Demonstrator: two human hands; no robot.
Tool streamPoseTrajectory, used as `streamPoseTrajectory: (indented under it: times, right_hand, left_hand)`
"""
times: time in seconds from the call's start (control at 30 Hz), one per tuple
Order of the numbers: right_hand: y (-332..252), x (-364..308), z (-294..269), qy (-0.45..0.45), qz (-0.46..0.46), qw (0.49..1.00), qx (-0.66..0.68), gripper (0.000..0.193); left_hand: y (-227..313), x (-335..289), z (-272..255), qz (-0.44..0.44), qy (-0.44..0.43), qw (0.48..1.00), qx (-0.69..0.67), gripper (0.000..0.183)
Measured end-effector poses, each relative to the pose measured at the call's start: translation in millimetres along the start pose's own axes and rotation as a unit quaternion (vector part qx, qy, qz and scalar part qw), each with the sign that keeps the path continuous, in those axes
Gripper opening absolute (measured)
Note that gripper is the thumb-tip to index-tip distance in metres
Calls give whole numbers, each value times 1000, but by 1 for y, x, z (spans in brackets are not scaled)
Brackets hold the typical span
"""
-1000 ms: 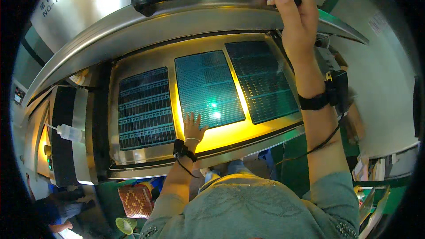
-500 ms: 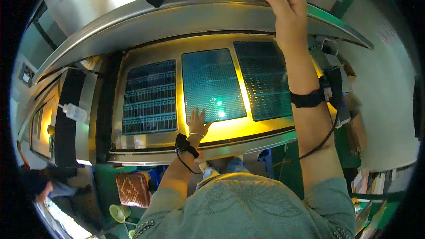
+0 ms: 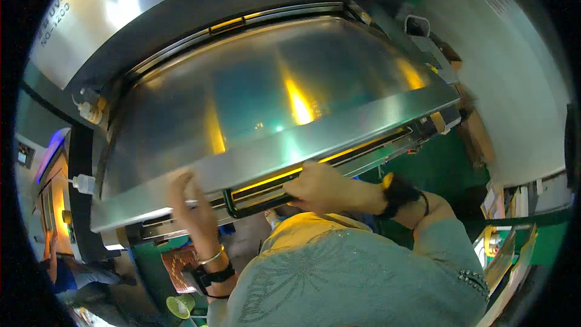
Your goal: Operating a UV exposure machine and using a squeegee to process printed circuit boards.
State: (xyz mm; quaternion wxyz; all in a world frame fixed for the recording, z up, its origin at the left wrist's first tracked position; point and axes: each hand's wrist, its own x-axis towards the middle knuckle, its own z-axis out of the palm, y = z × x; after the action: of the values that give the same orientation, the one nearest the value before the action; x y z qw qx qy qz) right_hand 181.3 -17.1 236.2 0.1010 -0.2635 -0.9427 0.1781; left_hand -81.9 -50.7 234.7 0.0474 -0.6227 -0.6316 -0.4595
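A wide metal lid [image 3: 175, 97] covers most of the machine's bed, with a narrow yellow-lit gap below its front edge. My right hand [image 3: 315, 188] is closed around the black bar handle [image 3: 257, 208] on the front of this lid. Further left, my left hand [image 3: 192, 206] is at the lid's front edge, slightly blurred. Its fingers are apart and hold nothing; whether they touch the metal I cannot tell. The dark patterned panels on the bed are hidden under the lid.
Two white squeeze bottles [image 3: 83, 184] [image 3: 89, 111] stand to the left. A second machine with a lit bed [image 3: 55, 200] is beyond them, near another person [image 3: 72, 275]. On the floor are a woven stool seat [image 3: 180, 269] and a green bin [image 3: 180, 306]. Cartons [image 3: 475, 136] line the right wall.
The lid has swung down over the panels, my right hand coming down toward me with its handle. My left hand has left the bed and moved left to the lid's front edge.
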Motion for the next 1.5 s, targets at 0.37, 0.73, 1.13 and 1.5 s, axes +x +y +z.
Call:
streamPoseTrajectory:
  times: [0.37, 0.73, 1.13, 1.5]
  right_hand:
    - [55, -35, 233, -77, 149, 975, 146, 17]
    - [58, -14, 151, -310, 110, 931, 158, 28]
    - [155, -232, 242, 29, 401, 881, 248, 22]
    - [297, -339, 231, 158, 577, 796, -91, 70]
  left_hand:
    - [-69, -110, 179, -2, -418, 901, 114, 41]
    - [-93, -139, 198, -21, -456, 884, 106, 48]
    - [-65, -123, 219, 32, -595, 774, 214, 68]
    - [-44, -124, 220, -45, -615, 751, 237, 80]
